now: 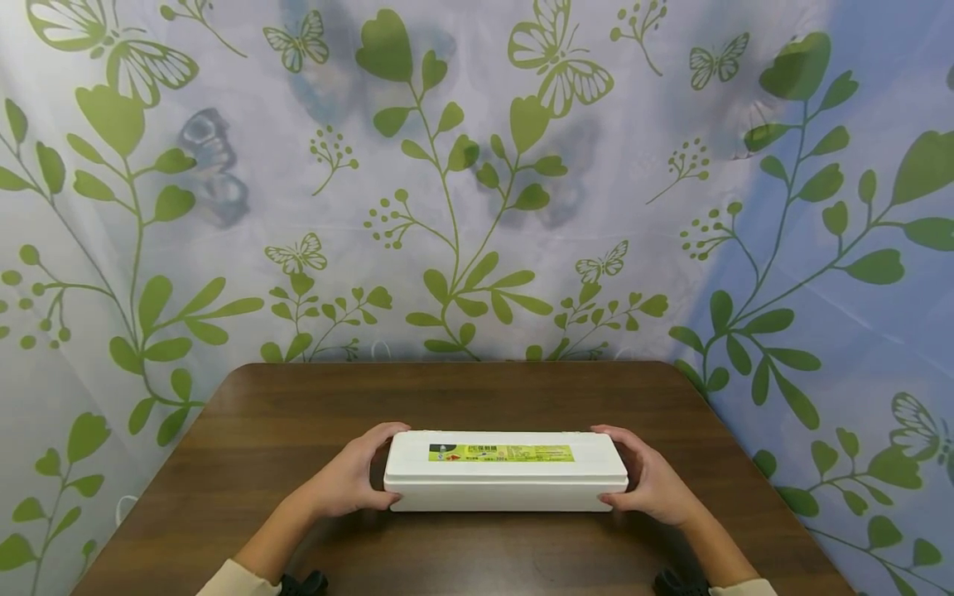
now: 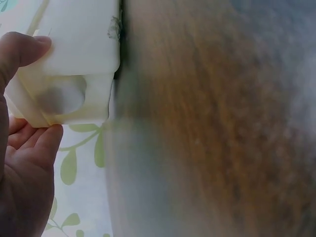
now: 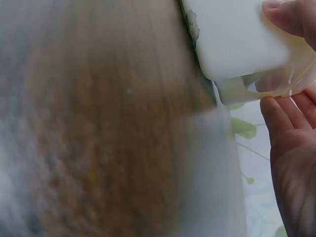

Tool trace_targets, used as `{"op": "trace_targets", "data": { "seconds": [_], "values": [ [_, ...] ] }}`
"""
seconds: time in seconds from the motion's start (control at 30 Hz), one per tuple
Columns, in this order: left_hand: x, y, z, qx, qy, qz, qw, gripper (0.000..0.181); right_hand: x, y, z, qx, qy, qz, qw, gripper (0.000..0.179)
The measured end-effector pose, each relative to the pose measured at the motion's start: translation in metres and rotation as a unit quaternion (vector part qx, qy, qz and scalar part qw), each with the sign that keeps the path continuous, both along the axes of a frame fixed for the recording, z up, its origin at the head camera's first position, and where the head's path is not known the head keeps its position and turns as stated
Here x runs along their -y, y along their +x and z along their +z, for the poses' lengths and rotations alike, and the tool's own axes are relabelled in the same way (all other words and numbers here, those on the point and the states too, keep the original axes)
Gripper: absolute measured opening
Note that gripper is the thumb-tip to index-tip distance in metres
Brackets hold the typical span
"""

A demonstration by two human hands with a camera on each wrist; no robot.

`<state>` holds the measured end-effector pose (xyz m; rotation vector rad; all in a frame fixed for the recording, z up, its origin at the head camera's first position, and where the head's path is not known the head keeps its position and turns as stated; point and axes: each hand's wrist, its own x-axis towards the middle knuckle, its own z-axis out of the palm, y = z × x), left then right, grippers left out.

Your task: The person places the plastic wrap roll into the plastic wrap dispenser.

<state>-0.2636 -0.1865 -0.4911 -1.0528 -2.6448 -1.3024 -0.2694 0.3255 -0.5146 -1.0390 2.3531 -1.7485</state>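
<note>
A long white cling film box (image 1: pixel 507 496) with a yellow-green label (image 1: pixel 501 453) on its lid lies crosswise near the middle of the wooden table. My left hand (image 1: pixel 356 473) grips its left end, thumb on the near side and fingers round the far side. At the opposite end my right hand (image 1: pixel 652 480) holds it the same way. In the left wrist view, the thumb presses the box's front (image 2: pixel 81 39) and an oval recess shows in its end. The right wrist view has the other end (image 3: pixel 237 39) between thumb and fingers. What is inside the box is hidden.
The dark brown wooden table (image 1: pixel 462 397) has rounded far corners. Behind it and along the right hangs a pale curtain (image 1: pixel 641 273) with green leaves and butterflies. Black straps (image 1: pixel 304 583) circle both wrists below the light sleeves.
</note>
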Motion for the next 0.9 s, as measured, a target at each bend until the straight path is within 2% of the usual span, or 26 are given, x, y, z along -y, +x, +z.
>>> {"op": "trace_targets", "data": {
  "seconds": [0.23, 0.57, 0.9],
  "values": [
    [0.001, -0.003, -0.002, -0.001, -0.008, 0.011, 0.9999, 0.087, 0.001, -0.003, -0.001, -0.002, 0.005, -0.012, 0.9999, 0.095],
    [0.003, -0.009, -0.002, -0.007, -0.005, 0.003, 1.0000, 0.086, 0.000, -0.008, -0.004, -0.023, 0.017, -0.018, 0.9994, 0.095],
    [0.003, -0.014, 0.000, 0.003, -0.001, -0.006, 1.0000, 0.085, 0.001, -0.010, 0.001, -0.042, 0.038, -0.039, 0.9976, 0.096]
  ]
}}
